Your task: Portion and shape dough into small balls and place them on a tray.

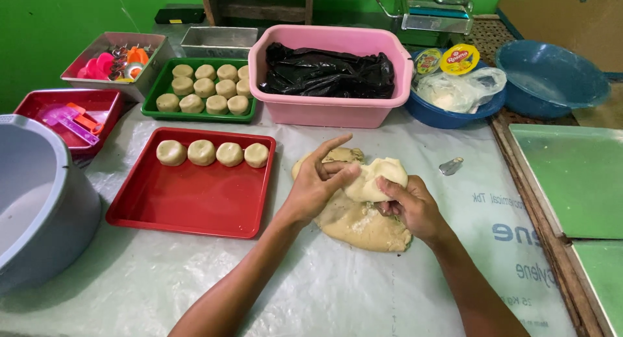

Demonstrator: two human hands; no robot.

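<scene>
A pale lump of dough (378,177) is pinched between my two hands above a larger flat mass of tan dough (360,225) lying on the plastic-covered table. My left hand (317,181) presses the lump from the left with its fingers spread. My right hand (410,206) grips the lump from the right and below. To the left lies a red tray (195,201) with a row of several round dough pieces (212,153) along its far edge.
A green tray (152,94) of dough rounds, a pink tub (328,110) lined with black plastic, blue bowls (551,74), a grey basin (39,194), a small red tray (39,103) with plastic tools, and green boards (577,175) at the right.
</scene>
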